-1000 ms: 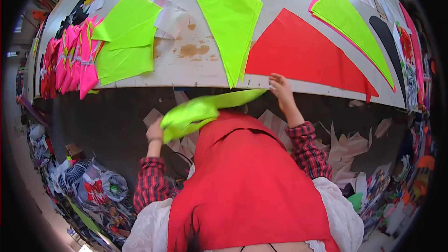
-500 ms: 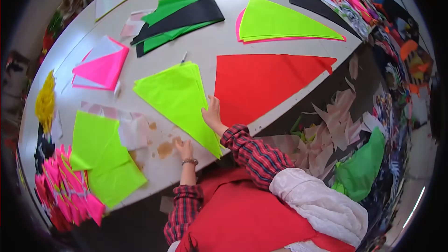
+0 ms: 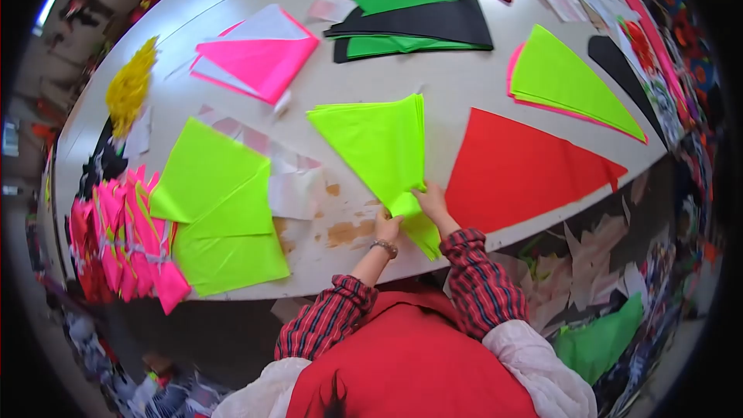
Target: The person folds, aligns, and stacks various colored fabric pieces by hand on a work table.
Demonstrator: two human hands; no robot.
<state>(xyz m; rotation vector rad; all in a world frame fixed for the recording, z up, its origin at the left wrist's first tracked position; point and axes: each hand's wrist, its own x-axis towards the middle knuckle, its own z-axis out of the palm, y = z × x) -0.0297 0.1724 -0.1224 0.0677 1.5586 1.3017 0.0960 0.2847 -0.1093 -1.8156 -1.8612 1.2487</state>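
Observation:
A stack of neon yellow-green fabric triangles (image 3: 375,135) lies before me with its narrow end toward the table edge. My left hand (image 3: 387,226) pinches its left edge near the narrow end, fingers closed. On the opposite edge, my right hand (image 3: 431,203) grips the same cloth between thumb and fingers. The fabric buckles between both hands, and its tip hangs close to the table's edge. Just right of my right hand lies a large red fabric triangle (image 3: 518,166). Left of my left hand are more yellow-green pieces (image 3: 224,217), spread flat.
Pink-and-white folded cloth (image 3: 259,54), green and black pieces (image 3: 418,27) and a yellow-green and pink stack (image 3: 569,85) lie farther back on the white table (image 3: 371,77). Tied pink bundles (image 3: 128,232) hang at the left edge. Scraps (image 3: 580,263) fill the area below right.
My left hand has moved up from the bare table onto the yellow-green fabric. My right hand now grips its edge, and the cloth has creased. The camera view has turned left.

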